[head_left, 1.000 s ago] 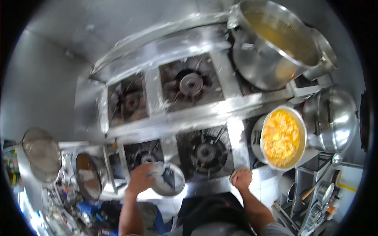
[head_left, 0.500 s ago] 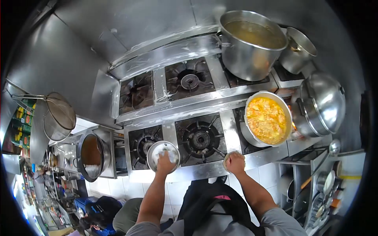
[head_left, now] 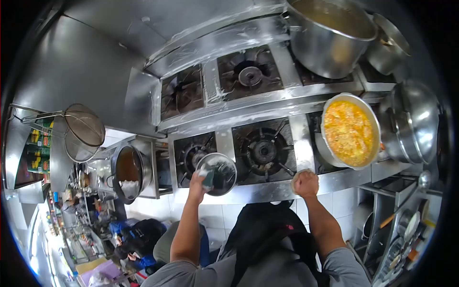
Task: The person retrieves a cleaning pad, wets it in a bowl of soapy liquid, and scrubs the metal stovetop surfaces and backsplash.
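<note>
A metal bowl [head_left: 229,184] with soapy suds and dark liquid in it sits over the front left burner [head_left: 195,155]. At its left rim my left hand [head_left: 196,186] grips a foamy green scouring pad [head_left: 208,179]. My right hand [head_left: 307,183] is closed, resting on the stove's front steel edge [head_left: 258,193]. A pale, cloth-like piece [head_left: 294,184] shows beside its fingers, mostly hidden under the hand. Between the two hands lies the front middle burner [head_left: 264,150].
To the right stands a pot of orange-yellow stew [head_left: 349,134]; behind it are a large stockpot [head_left: 330,43] and a smaller pot [head_left: 388,45]. White suds streak the rear ledge [head_left: 213,91]. A strainer [head_left: 85,126] hangs left, above a pot of brown liquid [head_left: 128,167]. Another person [head_left: 138,239] is at lower left.
My left hand has come out of the bowl's middle to its left rim, bringing the green pad into sight. My right hand stays on the front edge. The whole view has shifted.
</note>
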Demonstrator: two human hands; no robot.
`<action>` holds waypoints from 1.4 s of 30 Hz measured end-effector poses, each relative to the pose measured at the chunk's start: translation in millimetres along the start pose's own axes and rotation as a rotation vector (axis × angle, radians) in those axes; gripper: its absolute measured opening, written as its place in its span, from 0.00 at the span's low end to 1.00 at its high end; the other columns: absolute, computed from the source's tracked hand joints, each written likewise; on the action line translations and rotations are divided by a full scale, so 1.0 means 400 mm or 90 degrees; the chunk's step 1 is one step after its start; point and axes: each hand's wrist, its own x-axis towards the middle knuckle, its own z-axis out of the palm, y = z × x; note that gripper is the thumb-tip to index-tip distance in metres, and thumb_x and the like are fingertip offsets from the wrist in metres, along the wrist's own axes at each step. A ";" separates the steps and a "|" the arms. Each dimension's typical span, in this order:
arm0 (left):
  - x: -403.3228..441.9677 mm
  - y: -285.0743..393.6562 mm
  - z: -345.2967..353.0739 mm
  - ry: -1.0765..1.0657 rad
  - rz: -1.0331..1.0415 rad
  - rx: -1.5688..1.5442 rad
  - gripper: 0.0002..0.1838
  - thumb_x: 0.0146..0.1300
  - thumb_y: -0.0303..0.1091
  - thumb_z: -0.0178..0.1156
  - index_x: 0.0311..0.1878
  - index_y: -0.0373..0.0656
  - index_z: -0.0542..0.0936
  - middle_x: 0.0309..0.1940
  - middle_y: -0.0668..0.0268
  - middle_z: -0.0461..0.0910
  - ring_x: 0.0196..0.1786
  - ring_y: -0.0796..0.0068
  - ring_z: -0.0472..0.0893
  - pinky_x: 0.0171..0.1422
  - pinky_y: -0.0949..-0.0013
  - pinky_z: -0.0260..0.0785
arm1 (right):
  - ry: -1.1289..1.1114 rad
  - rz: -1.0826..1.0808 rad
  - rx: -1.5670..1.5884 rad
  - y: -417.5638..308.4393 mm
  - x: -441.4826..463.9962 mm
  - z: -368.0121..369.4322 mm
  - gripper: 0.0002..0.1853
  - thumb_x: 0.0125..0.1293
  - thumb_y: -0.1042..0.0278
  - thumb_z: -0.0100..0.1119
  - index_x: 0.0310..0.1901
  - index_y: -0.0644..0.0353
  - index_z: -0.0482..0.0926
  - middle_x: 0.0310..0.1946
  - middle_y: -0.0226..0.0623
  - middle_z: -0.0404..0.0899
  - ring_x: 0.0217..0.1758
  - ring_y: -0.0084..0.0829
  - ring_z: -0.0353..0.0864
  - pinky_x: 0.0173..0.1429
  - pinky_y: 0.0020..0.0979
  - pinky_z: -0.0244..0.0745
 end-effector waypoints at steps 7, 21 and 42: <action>0.036 -0.034 0.148 0.007 0.341 0.722 0.33 0.58 0.32 0.67 0.68 0.43 0.71 0.66 0.42 0.70 0.71 0.37 0.68 0.74 0.48 0.63 | 0.092 -0.019 0.007 -0.002 0.004 0.001 0.08 0.52 0.61 0.60 0.29 0.54 0.78 0.33 0.38 0.80 0.41 0.45 0.79 0.48 0.48 0.68; 0.055 0.001 0.147 -0.253 0.311 0.861 0.41 0.53 0.33 0.66 0.74 0.51 0.68 0.77 0.42 0.60 0.77 0.38 0.62 0.79 0.50 0.58 | 0.107 -0.044 0.270 -0.207 0.050 -0.061 0.03 0.57 0.73 0.62 0.29 0.58 0.77 0.29 0.40 0.75 0.37 0.47 0.77 0.41 0.49 0.69; -0.051 -0.002 -0.007 -0.170 0.172 0.030 0.14 0.74 0.31 0.56 0.60 0.41 0.77 0.49 0.67 0.81 0.53 0.80 0.79 0.51 0.73 0.77 | -0.339 -0.159 0.667 -0.826 0.251 -0.229 0.16 0.61 0.64 0.74 0.48 0.61 0.87 0.34 0.36 0.87 0.31 0.28 0.86 0.35 0.30 0.77</action>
